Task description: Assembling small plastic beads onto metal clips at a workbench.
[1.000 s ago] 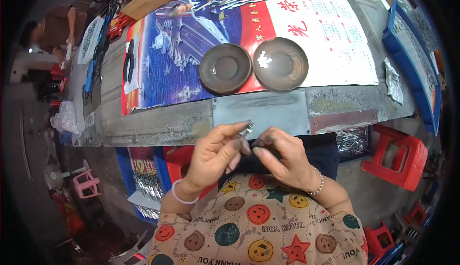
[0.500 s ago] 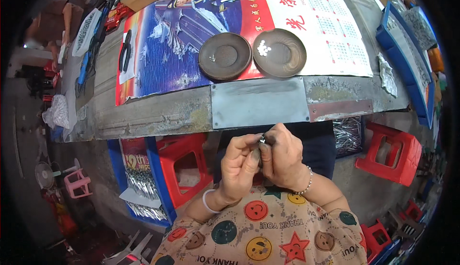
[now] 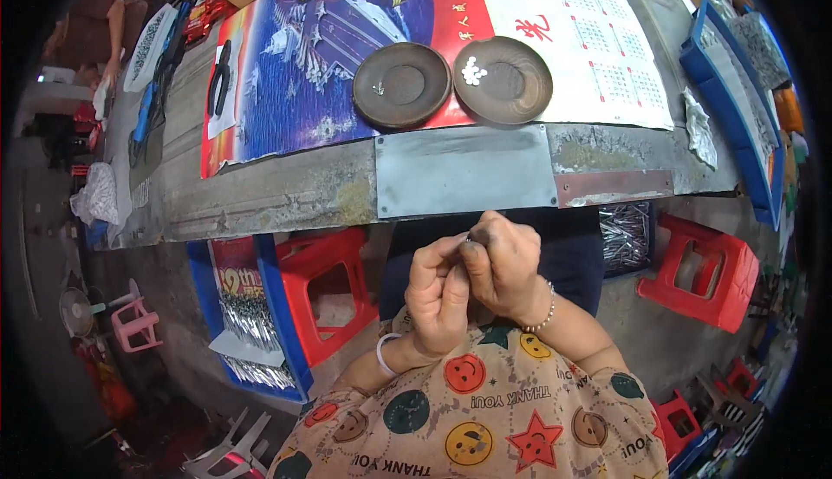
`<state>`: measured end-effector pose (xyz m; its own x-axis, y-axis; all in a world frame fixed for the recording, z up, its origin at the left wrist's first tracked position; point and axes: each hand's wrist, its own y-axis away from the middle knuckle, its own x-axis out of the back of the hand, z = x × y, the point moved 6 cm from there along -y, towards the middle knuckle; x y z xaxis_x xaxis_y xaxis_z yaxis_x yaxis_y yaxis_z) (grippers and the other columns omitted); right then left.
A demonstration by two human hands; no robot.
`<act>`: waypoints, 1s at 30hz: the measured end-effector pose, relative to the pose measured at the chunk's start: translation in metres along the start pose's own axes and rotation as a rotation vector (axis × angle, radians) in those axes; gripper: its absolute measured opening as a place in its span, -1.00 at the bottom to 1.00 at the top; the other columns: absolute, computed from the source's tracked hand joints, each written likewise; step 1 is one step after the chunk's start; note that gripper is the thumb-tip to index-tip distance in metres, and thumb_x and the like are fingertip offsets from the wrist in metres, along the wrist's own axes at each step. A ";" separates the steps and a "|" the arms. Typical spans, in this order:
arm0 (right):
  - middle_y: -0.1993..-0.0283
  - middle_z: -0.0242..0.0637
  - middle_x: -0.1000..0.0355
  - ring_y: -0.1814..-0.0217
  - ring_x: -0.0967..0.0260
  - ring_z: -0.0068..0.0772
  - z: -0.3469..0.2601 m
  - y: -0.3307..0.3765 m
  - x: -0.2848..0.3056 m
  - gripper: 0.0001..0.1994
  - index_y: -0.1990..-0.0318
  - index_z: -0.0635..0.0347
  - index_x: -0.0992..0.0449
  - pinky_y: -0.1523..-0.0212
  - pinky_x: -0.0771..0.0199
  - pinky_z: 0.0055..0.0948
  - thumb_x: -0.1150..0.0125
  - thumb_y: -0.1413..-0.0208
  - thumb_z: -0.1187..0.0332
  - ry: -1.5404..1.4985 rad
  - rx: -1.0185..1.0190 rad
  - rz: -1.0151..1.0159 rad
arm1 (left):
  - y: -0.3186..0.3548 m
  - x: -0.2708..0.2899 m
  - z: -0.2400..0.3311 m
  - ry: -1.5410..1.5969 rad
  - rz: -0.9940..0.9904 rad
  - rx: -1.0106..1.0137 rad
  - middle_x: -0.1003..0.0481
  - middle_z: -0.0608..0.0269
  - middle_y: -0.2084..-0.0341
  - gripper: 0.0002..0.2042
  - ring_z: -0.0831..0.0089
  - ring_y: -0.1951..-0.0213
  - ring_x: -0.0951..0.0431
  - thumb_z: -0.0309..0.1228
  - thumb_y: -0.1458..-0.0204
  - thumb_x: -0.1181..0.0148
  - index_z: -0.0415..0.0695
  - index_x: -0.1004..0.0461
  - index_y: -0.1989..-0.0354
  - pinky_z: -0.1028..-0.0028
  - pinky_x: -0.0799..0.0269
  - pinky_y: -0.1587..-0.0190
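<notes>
The left hand (image 3: 438, 299) and right hand (image 3: 509, 267) meet beside the table (image 3: 269, 195), fingertips pinched narrow on a small dark piece (image 3: 469, 238), mostly hidden between them. From there, one brown dish (image 3: 403, 108) lies toward eleven o'clock, a second dish (image 3: 523, 104) holding white bits (image 3: 473, 71) toward twelve.

On the poster (image 3: 576, 93) across your bench (image 3: 277, 186), you've got large red Chinese characters (image 3: 531, 26) on the white part, date grids (image 3: 611, 58) with red marks to their right, and a line of smaller pale characters running down the red band (image 3: 465, 41). Your patterned garment (image 3: 394, 440) repeats a short English phrase in dark capitals, upside down in this view. The reddish printed sheet (image 3: 234, 256) in the blue bin (image 3: 284, 323) at your left carries a large pale number with letters, partly covered.
</notes>
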<state>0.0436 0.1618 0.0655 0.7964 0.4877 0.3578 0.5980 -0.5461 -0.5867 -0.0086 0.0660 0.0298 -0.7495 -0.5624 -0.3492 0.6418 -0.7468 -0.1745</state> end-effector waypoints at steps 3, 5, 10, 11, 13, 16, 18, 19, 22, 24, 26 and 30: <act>0.51 -0.14 -0.33 0.60 -0.30 -0.23 0.016 0.009 -0.006 -0.83 0.42 0.34 -0.35 0.55 -0.32 -0.44 -0.08 -0.14 0.41 -0.362 -0.382 -0.084 | 0.002 0.003 -0.006 0.035 0.059 0.076 -0.39 0.17 0.11 -0.72 0.60 0.16 -0.39 -0.56 -0.20 0.08 -0.27 -0.18 -0.07 0.63 -0.31 0.12; 0.45 -0.11 -0.37 0.49 -0.36 -0.24 0.026 0.019 -0.003 -0.86 0.35 0.39 -0.38 0.44 -0.37 -0.45 -0.05 -0.14 0.44 -0.610 -0.765 -0.180 | 0.004 0.004 -0.006 0.041 0.032 0.060 -0.40 0.17 0.12 -0.72 0.62 0.21 -0.38 -0.57 -0.19 0.09 -0.28 -0.18 -0.07 0.67 -0.30 0.19; 0.45 -0.14 -0.39 0.49 -0.39 -0.28 0.009 0.009 0.006 -0.89 0.38 0.37 -0.41 0.46 -0.38 -0.48 -0.20 0.02 0.52 -0.271 -0.266 -0.074 | 0.002 0.005 -0.006 0.041 0.023 0.032 -0.39 0.14 0.09 -0.72 0.51 0.04 -0.39 -0.61 -0.19 0.10 -0.30 -0.17 -0.08 0.55 -0.28 -0.04; 0.45 -0.14 -0.40 0.49 -0.40 -0.28 0.008 0.009 0.007 -0.88 0.39 0.36 -0.42 0.46 -0.39 -0.47 -0.24 0.05 0.52 -0.236 -0.227 -0.043 | 0.002 0.005 -0.006 0.026 0.025 0.031 -0.39 0.14 0.08 -0.71 0.51 0.04 -0.39 -0.61 -0.19 0.11 -0.30 -0.17 -0.08 0.55 -0.28 -0.04; 0.45 -0.14 -0.38 0.49 -0.37 -0.22 0.010 0.010 0.005 -0.88 0.39 0.37 -0.40 0.46 -0.38 -0.41 -0.22 0.06 0.53 -0.210 -0.219 -0.025 | 0.001 0.005 -0.007 0.011 0.028 0.032 -0.39 0.15 0.08 -0.71 0.51 0.04 -0.39 -0.61 -0.19 0.11 -0.30 -0.17 -0.08 0.55 -0.28 -0.04; 0.45 -0.13 -0.33 0.51 -0.30 -0.10 0.003 0.013 0.001 -0.87 0.33 0.36 -0.35 0.52 -0.30 -0.32 -0.14 0.01 0.53 0.030 -0.058 -0.018 | 0.000 0.005 -0.008 -0.003 0.017 0.032 -0.38 0.13 0.06 -0.71 0.50 0.03 -0.39 -0.61 -0.19 0.11 -0.30 -0.17 -0.09 0.53 -0.27 -0.05; 0.44 -0.12 -0.32 0.50 -0.30 -0.09 0.001 0.017 -0.001 -0.88 0.32 0.36 -0.35 0.51 -0.31 -0.32 -0.12 -0.01 0.52 0.034 -0.138 -0.042 | 0.001 0.004 -0.009 -0.045 -0.012 0.040 -0.37 0.09 0.03 -0.72 0.48 0.01 -0.39 -0.61 -0.19 0.12 -0.30 -0.16 -0.08 0.51 -0.27 -0.07; 0.44 -0.11 -0.32 0.50 -0.31 -0.09 0.003 0.018 -0.002 -0.88 0.31 0.36 -0.34 0.50 -0.32 -0.32 -0.11 -0.03 0.50 0.040 -0.216 -0.062 | 0.001 0.003 -0.009 -0.043 -0.011 0.040 -0.37 0.09 0.03 -0.72 0.48 0.01 -0.39 -0.61 -0.19 0.12 -0.30 -0.16 -0.08 0.51 -0.27 -0.07; 0.43 -0.10 -0.34 0.50 -0.34 -0.15 0.014 0.012 0.005 -0.90 0.33 0.42 -0.35 0.47 -0.35 -0.37 -0.02 -0.11 0.52 -0.339 -0.425 -0.112 | 0.004 0.002 -0.010 -0.017 -0.018 0.030 -0.38 0.08 0.05 -0.72 0.50 0.03 -0.40 -0.61 -0.19 0.12 -0.32 -0.17 -0.08 0.52 -0.30 -0.05; 0.48 -0.13 -0.35 0.52 -0.34 -0.22 0.016 0.010 0.010 -0.93 0.37 0.43 -0.39 0.48 -0.35 -0.43 -0.05 -0.05 0.56 -0.358 -0.388 -0.112 | 0.006 0.002 -0.011 -0.079 -0.068 0.006 -0.39 0.12 0.09 -0.70 0.53 0.07 -0.41 -0.62 -0.19 0.14 -0.34 -0.16 -0.10 0.55 -0.34 0.01; 0.48 -0.15 -0.36 0.54 -0.33 -0.23 0.007 0.008 0.011 -0.92 0.38 0.41 -0.39 0.51 -0.35 -0.39 -0.14 0.03 0.58 -0.165 -0.183 -0.059 | 0.002 0.003 -0.010 -0.063 -0.062 -0.009 -0.38 0.10 0.05 -0.70 0.52 0.05 -0.40 -0.62 -0.19 0.15 -0.34 -0.15 -0.10 0.55 -0.33 -0.02; 0.48 -0.15 -0.35 0.55 -0.31 -0.17 0.007 0.014 0.004 -0.87 0.35 0.37 -0.38 0.55 -0.32 -0.34 -0.18 0.08 0.59 0.011 -0.063 -0.008 | 0.002 0.005 -0.014 -0.021 -0.046 0.022 -0.36 0.06 0.00 -0.71 0.50 0.00 -0.38 -0.59 -0.21 0.16 -0.35 -0.16 -0.10 0.53 -0.31 -0.06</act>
<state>0.0546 0.1610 0.0544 0.7922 0.4851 0.3703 0.6086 -0.5838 -0.5373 -0.0089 0.0671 0.0144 -0.7818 -0.5342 -0.3215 0.6026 -0.7799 -0.1695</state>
